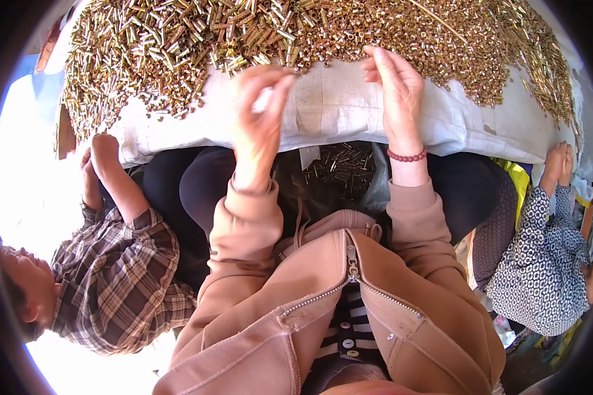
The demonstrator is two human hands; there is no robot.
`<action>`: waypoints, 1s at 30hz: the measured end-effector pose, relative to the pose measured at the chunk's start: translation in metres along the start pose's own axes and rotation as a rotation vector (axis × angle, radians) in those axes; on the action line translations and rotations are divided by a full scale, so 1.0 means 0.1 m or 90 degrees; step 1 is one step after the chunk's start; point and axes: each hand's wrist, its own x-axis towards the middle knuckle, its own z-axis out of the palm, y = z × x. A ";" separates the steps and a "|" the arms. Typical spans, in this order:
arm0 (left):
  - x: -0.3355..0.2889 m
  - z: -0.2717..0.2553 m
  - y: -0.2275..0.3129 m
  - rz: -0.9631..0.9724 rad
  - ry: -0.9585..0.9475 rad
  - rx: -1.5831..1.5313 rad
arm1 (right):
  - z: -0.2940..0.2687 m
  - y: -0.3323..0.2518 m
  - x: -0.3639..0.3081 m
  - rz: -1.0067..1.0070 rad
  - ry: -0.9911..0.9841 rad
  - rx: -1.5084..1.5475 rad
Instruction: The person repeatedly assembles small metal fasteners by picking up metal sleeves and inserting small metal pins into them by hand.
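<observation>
A large heap of small brass-coloured metal tubes [178,39] lies on a white cloth-covered work surface [323,99]. My left hand [260,108] hovers over the near edge of the cloth, slightly blurred, its fingers curled round toward the thumb; white shows through the gap. Just in front of the heap is my right hand [400,85], its thumb and fingertips drawn together beside the tubes. Anything pinched in either hand is too small or blurred to make out. Shorter ring-like pieces [428,59] make up the right part of the heap.
Below the cloth edge, between my knees, an open container [341,168] holds more tubes, in shadow. A thin stick [439,21] lies on the heap. A person in a plaid shirt [115,283] sits at left; another in a patterned sleeve [537,263] at right, both with hands by the cloth.
</observation>
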 end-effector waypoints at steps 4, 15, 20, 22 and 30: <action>-0.42 0.23 -0.25 -0.158 -0.075 0.242 | 0.01 0.06 0.02 -0.009 -0.011 -0.121; -0.23 0.13 -0.13 -0.466 -0.016 -0.502 | 0.31 0.31 0.04 -0.302 -0.077 -0.738; -0.20 -0.01 -0.04 -0.513 -0.198 -0.486 | 0.26 0.34 0.04 -0.301 -0.086 -0.713; -0.18 -0.07 -0.01 -0.466 -0.297 -0.472 | 0.24 0.34 0.04 -0.318 -0.076 -0.681; 0.07 0.36 -0.34 -0.252 -0.070 0.039 | 0.18 0.25 0.00 -0.215 -0.068 -0.520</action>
